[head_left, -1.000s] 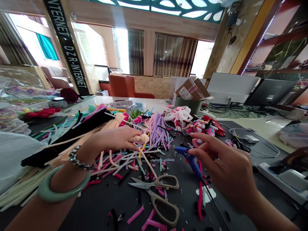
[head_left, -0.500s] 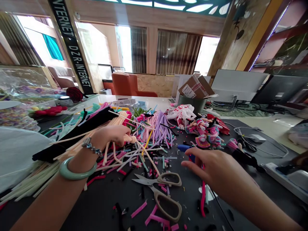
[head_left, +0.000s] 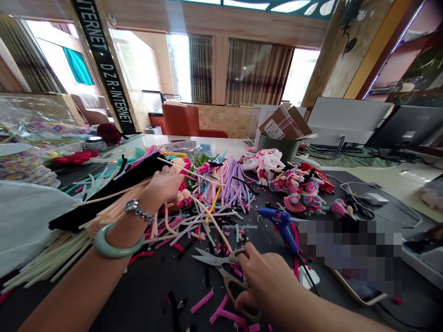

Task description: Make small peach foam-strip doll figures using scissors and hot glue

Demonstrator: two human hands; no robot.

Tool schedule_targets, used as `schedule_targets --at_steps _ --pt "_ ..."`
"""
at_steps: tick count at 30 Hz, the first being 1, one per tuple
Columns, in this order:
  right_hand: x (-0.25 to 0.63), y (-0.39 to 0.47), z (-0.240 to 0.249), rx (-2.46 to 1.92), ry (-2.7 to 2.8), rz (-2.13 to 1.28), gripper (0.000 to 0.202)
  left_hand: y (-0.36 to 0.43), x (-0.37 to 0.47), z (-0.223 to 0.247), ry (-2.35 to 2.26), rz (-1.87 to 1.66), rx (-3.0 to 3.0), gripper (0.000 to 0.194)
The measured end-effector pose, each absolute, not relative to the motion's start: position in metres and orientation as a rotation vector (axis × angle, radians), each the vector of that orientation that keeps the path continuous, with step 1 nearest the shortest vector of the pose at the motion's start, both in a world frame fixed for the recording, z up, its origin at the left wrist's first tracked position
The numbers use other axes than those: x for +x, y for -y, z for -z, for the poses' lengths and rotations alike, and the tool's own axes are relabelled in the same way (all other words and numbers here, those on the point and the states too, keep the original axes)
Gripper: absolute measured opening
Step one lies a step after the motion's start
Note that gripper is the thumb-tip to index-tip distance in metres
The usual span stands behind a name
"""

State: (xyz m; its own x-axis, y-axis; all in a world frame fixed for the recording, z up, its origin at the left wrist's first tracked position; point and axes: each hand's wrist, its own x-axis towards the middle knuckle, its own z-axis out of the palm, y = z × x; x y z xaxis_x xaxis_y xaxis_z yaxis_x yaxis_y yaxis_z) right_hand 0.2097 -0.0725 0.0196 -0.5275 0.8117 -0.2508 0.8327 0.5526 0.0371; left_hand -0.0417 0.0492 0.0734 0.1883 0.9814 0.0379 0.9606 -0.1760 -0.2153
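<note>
Counter (head_left: 131,295), lower frame: right hand (head_left: 266,274) has moved down-left, fingers bent; left hand (head_left: 165,184), center-left, fingers curled. Neither grip can be determined. The right touches one pair of scissors (head_left: 218,262), lower center; one glue gun (head_left: 284,227) lies right of center. One cream knotted piece (head_left: 184,194) adjoins the left.

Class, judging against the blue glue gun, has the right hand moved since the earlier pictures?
Yes. From beside the blue glue gun, the right hand has moved left and down the picture, to the scissors.
</note>
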Motion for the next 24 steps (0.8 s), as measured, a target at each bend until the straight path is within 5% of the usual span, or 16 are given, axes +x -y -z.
schedule_targets --at_steps 8,16,24 --pt "0.214 0.069 -0.017 1.399 -2.515 0.105 0.046 -0.066 -0.031 -0.063 1.493 -0.095 -2.619 0.018" --pt "0.214 0.066 -0.009 1.386 -2.512 0.095 0.052 -0.073 -0.019 -0.046 1.354 -0.150 -2.761 0.029" --pt "0.218 0.068 -0.016 1.392 -2.493 0.094 0.046 -0.073 -0.038 -0.070 1.396 0.029 -2.795 0.018"
